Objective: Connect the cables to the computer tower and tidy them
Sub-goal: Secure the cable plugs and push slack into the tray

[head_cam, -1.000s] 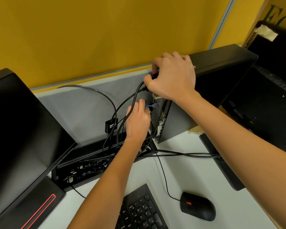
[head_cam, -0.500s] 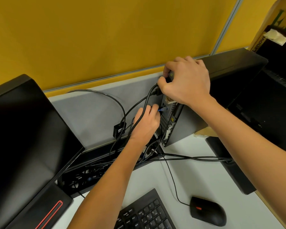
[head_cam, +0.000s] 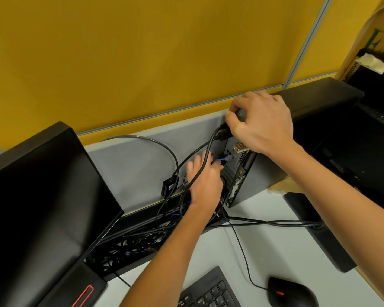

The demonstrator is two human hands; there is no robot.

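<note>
Cables (head_cam: 200,171) hang down the back of the computer tower (head_cam: 315,103), which stands upright on the desk (head_cam: 264,247) against the partition. At the tower's top rear corner, the right hand (head_cam: 262,122) curls its fingers round a black plug (head_cam: 223,131). Lower down, the left hand (head_cam: 205,178) reaches in behind the thick black cable, fingers pinching a blue cable (head_cam: 225,159) at the rear panel. Both forearms stretch forward.

Both forearms are bare, left hand (head_cam: 205,181) and right hand (head_cam: 263,122) ungloved.
</note>
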